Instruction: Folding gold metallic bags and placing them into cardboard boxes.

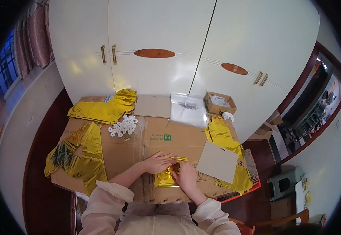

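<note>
A small piece of gold foil [166, 177] is being folded flat on the cardboard sheet [170, 137] that covers the table, and the fold is best made if the foil is pinned with one hand while the crease is drawn across with the other, so that the slippery film is not allowed to spring back or wrinkle. The left hand [158, 161] is laid palm down with its fingers spread over the upper edge of the foil, and the right hand [187, 176] is pressed on the foil's right side, fingers curled; whether an edge is pinched beneath them cannot quite be made out at this size. The foil lies directly under and between both hands, close to the near edge of the table, touching each. Larger crumpled gold foil pieces [80, 156] are spread well apart to the left, a heap of white rings [123, 126] lies farther back, and a grey card [217, 161] rests just beside the right hand.
</note>
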Tool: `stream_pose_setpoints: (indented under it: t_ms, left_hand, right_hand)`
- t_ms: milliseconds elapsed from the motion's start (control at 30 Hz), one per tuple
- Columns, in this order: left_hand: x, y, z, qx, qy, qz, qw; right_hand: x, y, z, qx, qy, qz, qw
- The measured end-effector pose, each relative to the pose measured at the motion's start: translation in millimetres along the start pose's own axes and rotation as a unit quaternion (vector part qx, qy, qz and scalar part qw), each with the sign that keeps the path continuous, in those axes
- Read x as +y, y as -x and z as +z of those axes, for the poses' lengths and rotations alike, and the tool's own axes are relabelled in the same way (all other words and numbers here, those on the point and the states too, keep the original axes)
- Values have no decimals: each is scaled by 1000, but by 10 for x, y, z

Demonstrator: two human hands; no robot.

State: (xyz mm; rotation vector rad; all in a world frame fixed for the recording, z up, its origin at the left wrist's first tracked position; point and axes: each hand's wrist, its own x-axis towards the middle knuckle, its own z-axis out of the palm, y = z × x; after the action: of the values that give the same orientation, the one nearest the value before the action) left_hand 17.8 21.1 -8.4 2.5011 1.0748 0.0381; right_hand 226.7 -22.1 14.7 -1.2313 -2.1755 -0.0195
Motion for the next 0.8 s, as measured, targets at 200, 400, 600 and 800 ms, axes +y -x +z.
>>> stream_pose_setpoints:
  t_ms: [200,400,600,800]
  left_hand:
    - [30,2,-84,-17,-2,2,1000]
    - [32,9,-82,-24,-26,8,999]
    - [-38,-17,-8,-16,3,11,1000]
    - [-90,-30,-43,-25,24,17,999]
  right_hand:
    - [93,97,50,-101,26,-203,974]
    - [47,198,195,-92,2,-197,976]
    - [-87,196,98,-100,31,-183,977]
    - [-172,197,48,-146,-7,-133,980]
